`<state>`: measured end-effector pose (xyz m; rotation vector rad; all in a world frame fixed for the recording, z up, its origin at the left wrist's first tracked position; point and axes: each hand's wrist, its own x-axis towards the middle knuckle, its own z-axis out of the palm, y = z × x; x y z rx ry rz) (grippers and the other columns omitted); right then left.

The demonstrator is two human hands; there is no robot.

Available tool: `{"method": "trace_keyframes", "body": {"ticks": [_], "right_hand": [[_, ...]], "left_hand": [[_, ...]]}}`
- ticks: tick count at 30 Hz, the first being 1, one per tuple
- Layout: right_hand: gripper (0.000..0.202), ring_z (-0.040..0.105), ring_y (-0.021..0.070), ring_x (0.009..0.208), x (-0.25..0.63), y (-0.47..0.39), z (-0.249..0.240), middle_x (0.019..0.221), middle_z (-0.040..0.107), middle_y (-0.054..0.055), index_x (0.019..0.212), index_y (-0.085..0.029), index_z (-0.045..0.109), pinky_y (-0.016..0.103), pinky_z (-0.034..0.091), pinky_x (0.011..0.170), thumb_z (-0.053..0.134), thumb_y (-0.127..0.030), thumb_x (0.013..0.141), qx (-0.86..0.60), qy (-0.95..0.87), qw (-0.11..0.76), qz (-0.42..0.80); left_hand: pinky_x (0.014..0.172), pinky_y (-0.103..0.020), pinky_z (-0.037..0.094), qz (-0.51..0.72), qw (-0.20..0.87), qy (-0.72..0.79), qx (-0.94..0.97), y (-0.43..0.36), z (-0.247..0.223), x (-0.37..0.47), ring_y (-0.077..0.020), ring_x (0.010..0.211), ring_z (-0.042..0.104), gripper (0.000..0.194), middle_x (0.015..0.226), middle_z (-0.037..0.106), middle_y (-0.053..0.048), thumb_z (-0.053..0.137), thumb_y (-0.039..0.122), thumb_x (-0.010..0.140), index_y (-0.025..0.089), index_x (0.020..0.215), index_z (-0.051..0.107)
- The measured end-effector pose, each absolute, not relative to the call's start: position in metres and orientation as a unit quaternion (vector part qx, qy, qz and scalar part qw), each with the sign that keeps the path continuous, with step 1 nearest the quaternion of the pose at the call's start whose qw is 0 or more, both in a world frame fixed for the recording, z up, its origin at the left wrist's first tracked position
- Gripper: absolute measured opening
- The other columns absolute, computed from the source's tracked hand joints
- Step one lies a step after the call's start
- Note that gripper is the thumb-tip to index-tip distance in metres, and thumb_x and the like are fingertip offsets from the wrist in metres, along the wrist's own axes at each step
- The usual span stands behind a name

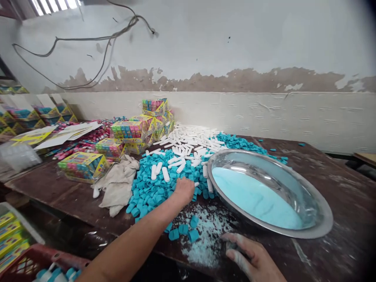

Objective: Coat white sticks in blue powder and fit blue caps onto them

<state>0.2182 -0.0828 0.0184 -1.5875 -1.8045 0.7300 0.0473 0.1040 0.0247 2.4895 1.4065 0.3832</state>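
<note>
Our left hand [185, 191] at the blue caps [152, 190], our right hand [255, 258] near the steel basin [289, 184].
We cannot tell whether our left fingers, curled and partly hidden, grip anything; our powdery right fingers curve, thumb apart. The caps lie mid-bench [349, 203], left of the basin's pale-blue powder [249, 192], white tubes [190, 137] among them.

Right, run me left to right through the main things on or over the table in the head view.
Clear plastic packaging → front boxed pack → crumpled beige cloth → left hand → metal basin holding pale blue powder.
</note>
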Motion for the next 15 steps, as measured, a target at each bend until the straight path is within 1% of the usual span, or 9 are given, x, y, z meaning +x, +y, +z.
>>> {"method": "trace_keyframes", "body": {"ticks": [3,5,6,8,10,11,13,15], "right_hand": [[0.028,0.061,0.0217,0.091,0.212,-0.073,0.025,0.098,0.067,0.007,0.098,-0.021,0.066,0.030,0.048,0.081,0.052,-0.034,0.079,-0.590,-0.685,0.325,0.277],[0.029,0.060,0.0219,0.093,0.206,-0.064,0.031,0.100,0.066,0.009,0.101,-0.019,0.065,0.032,0.047,0.083,0.050,-0.032,0.079,-0.590,-0.673,0.357,0.267],[0.030,0.059,0.0219,0.095,0.203,-0.060,0.034,0.102,0.065,0.009,0.102,-0.018,0.064,0.033,0.046,0.084,0.050,-0.031,0.079,-0.592,-0.663,0.376,0.262],[0.031,0.057,0.0218,0.098,0.198,-0.052,0.039,0.104,0.064,0.009,0.105,-0.018,0.062,0.034,0.044,0.087,0.051,-0.029,0.079,-0.594,-0.639,0.416,0.254],[0.029,0.057,0.0211,0.095,0.194,-0.047,0.041,0.100,0.065,0.007,0.102,-0.019,0.063,0.033,0.044,0.086,0.053,-0.026,0.076,-0.589,-0.623,0.449,0.253],[0.026,0.057,0.0207,0.093,0.192,-0.046,0.041,0.097,0.065,0.006,0.099,-0.020,0.064,0.032,0.044,0.085,0.055,-0.024,0.075,-0.583,-0.617,0.464,0.251],[0.020,0.058,0.0191,0.086,0.192,-0.047,0.042,0.088,0.066,0.004,0.090,-0.021,0.066,0.030,0.045,0.080,0.057,-0.022,0.072,-0.572,-0.609,0.494,0.241],[0.016,0.058,0.0169,0.080,0.199,-0.051,0.048,0.082,0.064,0.003,0.086,-0.021,0.066,0.027,0.046,0.075,0.057,-0.022,0.073,-0.557,-0.609,0.516,0.230]], "left_hand": [[0.080,-0.043,0.035,0.155,0.153,0.482,0.849,0.093,0.031,0.041,-0.0315,0.092,0.051,0.017,0.085,0.061,-0.018,0.045,0.009,0.073,0.009,0.079,0.061],[0.075,-0.035,0.039,0.170,0.186,0.461,0.851,0.077,0.039,0.036,-0.0254,0.084,0.055,0.019,0.083,0.062,-0.012,0.043,0.016,0.079,0.011,0.083,0.061],[0.071,-0.030,0.041,0.181,0.227,0.440,0.850,0.067,0.042,0.035,-0.0220,0.079,0.056,0.021,0.081,0.062,-0.009,0.042,0.020,0.080,0.012,0.086,0.061],[0.066,-0.025,0.042,0.217,0.368,0.374,0.823,0.046,0.045,0.035,-0.0180,0.073,0.057,0.022,0.077,0.063,-0.004,0.043,0.025,0.081,0.013,0.090,0.060],[0.066,-0.025,0.043,0.258,0.505,0.309,0.763,0.026,0.045,0.040,-0.0172,0.071,0.057,0.024,0.074,0.063,-0.003,0.047,0.028,0.081,0.013,0.091,0.062],[0.068,-0.025,0.043,0.275,0.547,0.290,0.736,0.018,0.044,0.044,-0.0176,0.071,0.057,0.024,0.073,0.063,-0.003,0.048,0.030,0.080,0.013,0.090,0.063],[0.071,-0.026,0.042,0.294,0.574,0.282,0.710,0.008,0.041,0.051,-0.0185,0.075,0.057,0.024,0.075,0.064,-0.003,0.052,0.033,0.079,0.013,0.087,0.065],[0.072,-0.026,0.042,0.302,0.580,0.294,0.697,0.006,0.040,0.059,-0.0197,0.080,0.056,0.023,0.079,0.064,-0.004,0.057,0.034,0.076,0.014,0.085,0.064]]}}
